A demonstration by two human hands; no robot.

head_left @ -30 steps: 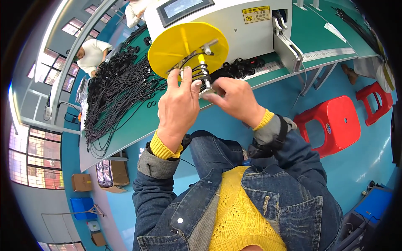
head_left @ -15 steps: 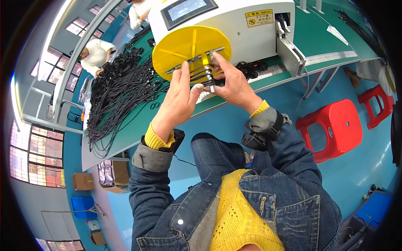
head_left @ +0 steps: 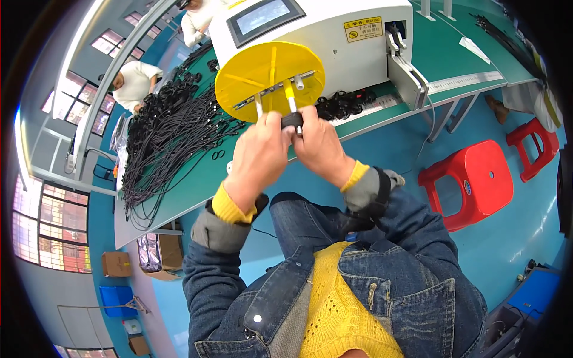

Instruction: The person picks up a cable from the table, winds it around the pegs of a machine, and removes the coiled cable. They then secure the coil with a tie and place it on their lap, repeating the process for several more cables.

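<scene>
A small coil of black cable is gathered between my two hands, close below the yellow disc of the winding machine. My left hand grips the coil's left side with fingers curled in. From the right, my right hand pinches it with thumb and fingers. Metal pegs stick out from the disc toward me, one of them running down to the coil. My fingers partly hide the coil, so whether it still sits round the peg's tip I cannot tell.
The white machine with a screen stands on the green table. Many black cables are heaped at left, more coils at right. Red stools stand on the blue floor. Two people in white work beyond.
Both hands have drawn down and toward me from the disc. The loosely looped cable is now a tight bundle between my closed fingers. The disc's pegs are more exposed.
</scene>
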